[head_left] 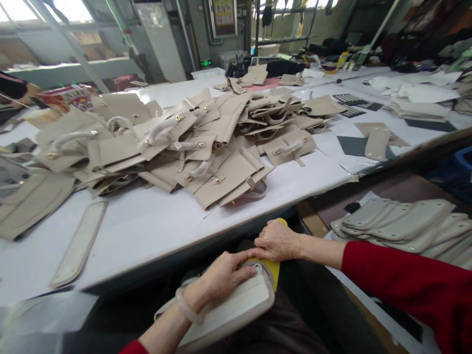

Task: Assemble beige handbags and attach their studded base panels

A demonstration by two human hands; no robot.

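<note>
Lower centre: left hand (225, 275) rests on pale panel (241, 304), grip indeterminate, apparently steadying it beside the yellow piece (273, 270) clamped in the right hand (277, 241).

Before the near edge of the desk (147, 236), the left hand (225, 275) rests on a pale padded piece (239, 306); the right hand (278, 241) grips something yellow (274, 271) at its end

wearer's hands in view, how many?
2: left hand on top of the beige piece, right hand closed around the yellow object.
</note>
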